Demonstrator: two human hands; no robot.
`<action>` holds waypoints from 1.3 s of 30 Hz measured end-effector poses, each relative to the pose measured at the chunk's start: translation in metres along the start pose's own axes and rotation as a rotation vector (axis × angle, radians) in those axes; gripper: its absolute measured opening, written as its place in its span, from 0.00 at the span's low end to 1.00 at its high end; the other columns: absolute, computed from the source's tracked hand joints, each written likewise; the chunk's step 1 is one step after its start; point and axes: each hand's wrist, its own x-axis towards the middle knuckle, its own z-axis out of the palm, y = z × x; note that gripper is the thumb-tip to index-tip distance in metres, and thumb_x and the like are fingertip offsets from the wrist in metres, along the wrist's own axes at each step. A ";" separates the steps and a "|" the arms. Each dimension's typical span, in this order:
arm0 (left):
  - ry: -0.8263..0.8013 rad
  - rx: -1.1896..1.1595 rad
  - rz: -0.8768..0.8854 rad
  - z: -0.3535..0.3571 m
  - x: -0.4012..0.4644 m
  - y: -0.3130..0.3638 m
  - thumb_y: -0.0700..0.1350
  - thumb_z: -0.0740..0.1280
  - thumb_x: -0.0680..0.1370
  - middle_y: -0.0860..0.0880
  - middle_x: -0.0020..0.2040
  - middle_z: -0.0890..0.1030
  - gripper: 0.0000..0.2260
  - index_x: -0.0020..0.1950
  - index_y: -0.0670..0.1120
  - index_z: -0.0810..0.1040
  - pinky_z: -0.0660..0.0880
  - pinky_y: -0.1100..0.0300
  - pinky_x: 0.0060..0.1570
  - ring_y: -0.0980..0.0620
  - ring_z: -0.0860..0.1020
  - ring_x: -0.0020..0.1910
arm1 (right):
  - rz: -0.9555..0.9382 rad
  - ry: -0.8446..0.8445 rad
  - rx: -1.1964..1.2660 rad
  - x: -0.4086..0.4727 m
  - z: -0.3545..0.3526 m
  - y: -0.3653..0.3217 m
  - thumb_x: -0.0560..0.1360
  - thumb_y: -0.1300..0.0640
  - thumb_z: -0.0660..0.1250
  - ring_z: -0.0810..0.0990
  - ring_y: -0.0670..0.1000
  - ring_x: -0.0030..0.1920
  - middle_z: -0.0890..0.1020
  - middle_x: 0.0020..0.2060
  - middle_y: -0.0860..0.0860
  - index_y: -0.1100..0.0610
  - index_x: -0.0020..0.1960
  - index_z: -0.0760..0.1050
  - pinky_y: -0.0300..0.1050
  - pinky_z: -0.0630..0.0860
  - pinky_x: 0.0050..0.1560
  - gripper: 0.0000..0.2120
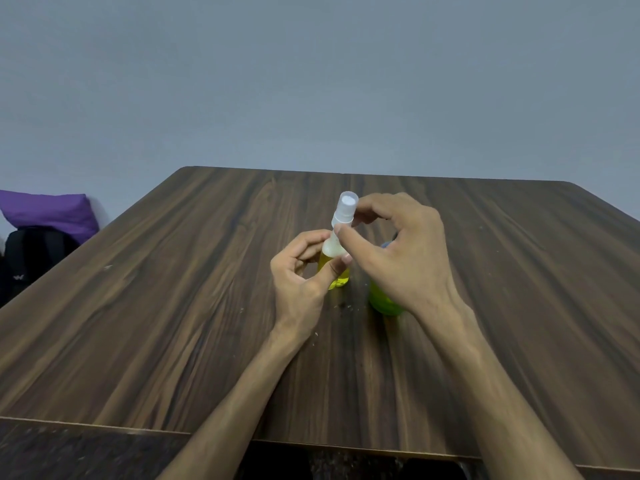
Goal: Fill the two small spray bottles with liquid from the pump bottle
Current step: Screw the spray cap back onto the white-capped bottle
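Both hands pinch one small spray bottle (335,263): left hand (300,271) the body, right hand (398,247) the white spray cap (344,211). Capping step; next, twist it snug.

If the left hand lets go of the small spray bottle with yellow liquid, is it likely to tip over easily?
Probably yes. The small spray bottle looks tall and narrow, so a sideways push from the right hand at the white sprayer top could topple it. The liquid sits low, which may steady it slightly. The left hand holding the body seems sensible.
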 end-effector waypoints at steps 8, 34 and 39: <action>0.046 -0.023 0.036 -0.002 0.002 -0.003 0.44 0.75 0.73 0.40 0.51 0.89 0.13 0.57 0.43 0.85 0.84 0.39 0.53 0.36 0.88 0.53 | 0.138 -0.063 0.008 -0.004 0.012 -0.008 0.74 0.50 0.74 0.83 0.43 0.43 0.85 0.41 0.42 0.50 0.48 0.86 0.44 0.81 0.43 0.05; 0.073 0.093 0.035 -0.001 0.001 -0.002 0.51 0.77 0.73 0.46 0.49 0.89 0.16 0.55 0.43 0.86 0.82 0.58 0.51 0.46 0.88 0.50 | 0.235 0.100 0.298 -0.023 0.042 0.012 0.79 0.52 0.73 0.84 0.47 0.47 0.85 0.48 0.44 0.54 0.57 0.84 0.44 0.82 0.43 0.09; 0.076 0.099 0.037 -0.002 0.001 -0.006 0.52 0.78 0.72 0.45 0.49 0.89 0.18 0.55 0.41 0.86 0.83 0.53 0.51 0.43 0.87 0.50 | 0.252 0.019 0.300 -0.022 0.035 0.018 0.79 0.51 0.74 0.84 0.49 0.46 0.86 0.47 0.44 0.53 0.56 0.85 0.47 0.82 0.42 0.08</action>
